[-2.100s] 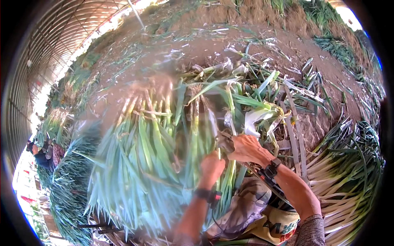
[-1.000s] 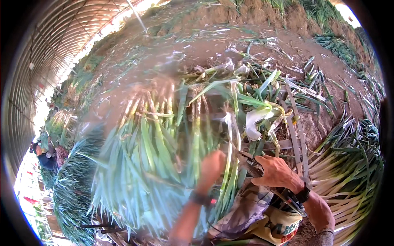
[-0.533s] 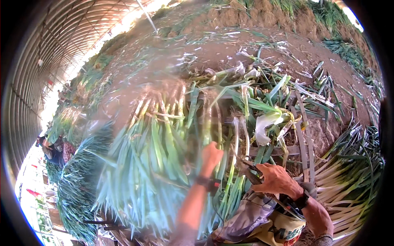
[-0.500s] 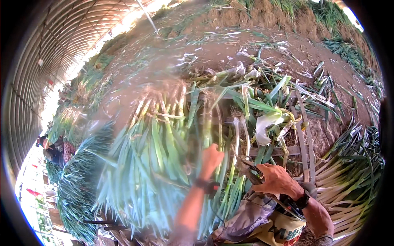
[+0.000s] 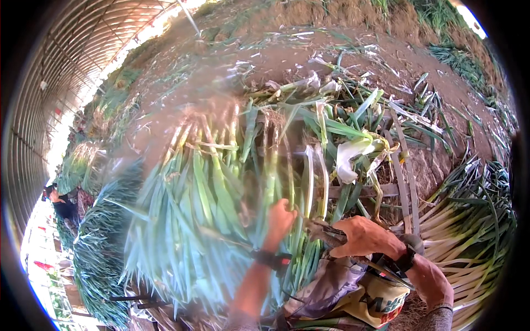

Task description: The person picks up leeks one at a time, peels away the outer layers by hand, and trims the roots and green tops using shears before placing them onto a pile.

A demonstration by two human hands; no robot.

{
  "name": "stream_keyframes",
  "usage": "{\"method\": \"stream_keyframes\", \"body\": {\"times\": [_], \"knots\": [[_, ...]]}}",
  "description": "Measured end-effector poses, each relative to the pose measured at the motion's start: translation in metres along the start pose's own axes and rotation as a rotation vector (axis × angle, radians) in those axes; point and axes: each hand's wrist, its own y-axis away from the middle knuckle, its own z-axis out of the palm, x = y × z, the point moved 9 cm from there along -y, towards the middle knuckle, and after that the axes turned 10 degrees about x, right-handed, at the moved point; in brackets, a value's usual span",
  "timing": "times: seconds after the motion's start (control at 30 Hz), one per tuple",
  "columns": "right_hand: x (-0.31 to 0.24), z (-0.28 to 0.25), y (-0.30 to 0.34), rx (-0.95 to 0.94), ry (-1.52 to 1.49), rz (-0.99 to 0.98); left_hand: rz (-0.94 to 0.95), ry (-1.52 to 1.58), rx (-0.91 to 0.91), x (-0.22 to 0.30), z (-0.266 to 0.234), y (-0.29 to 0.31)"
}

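My left hand (image 5: pixel 280 219) is closed around the lower stalk of a long green onion (image 5: pixel 271 179), whose brownish root end points away from me. To the left, a thick layer of green onions (image 5: pixel 204 187) lies with roots at the far side and leaves toward me. My right hand (image 5: pixel 364 238) is wrapped around a dark, narrow hand tool (image 5: pixel 327 233); its exact kind is unclear. The tool's tip points left, close to several pale stalks (image 5: pixel 309 182) lying between my hands. Haze blurs part of the view over the left pile.
Peeled white-stemmed onions (image 5: pixel 464 243) are heaped at the right. Stripped leaves (image 5: pixel 353 149) lie over a slatted frame (image 5: pixel 406 182) ahead. A sack-like cloth (image 5: pixel 353 292) covers my lap. Another bundle (image 5: pixel 107 248) stands at the left, with a person (image 5: pixel 65 207) farther off.
The view has shifted slightly, so the onions sit a little farther left and higher. My left hand has moved slightly nearer to me along the stalks; my right hand keeps its grip on the tool.
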Motion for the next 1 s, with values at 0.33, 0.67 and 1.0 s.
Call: {"method": "stream_keyframes", "body": {"times": [0.33,0.67,1.0], "knots": [[0.000,0.006,-0.018,-0.025,0.111,-0.036,0.034,0.029,0.045,0.012,-0.008,0.004],[0.013,0.008,-0.051,-0.002,0.173,0.124,-0.076,0.075,0.058,0.000,0.000,0.004],[0.028,0.002,-0.095,0.071,0.259,0.135,-0.049,0.071,0.056,-0.001,-0.006,-0.002]]}}
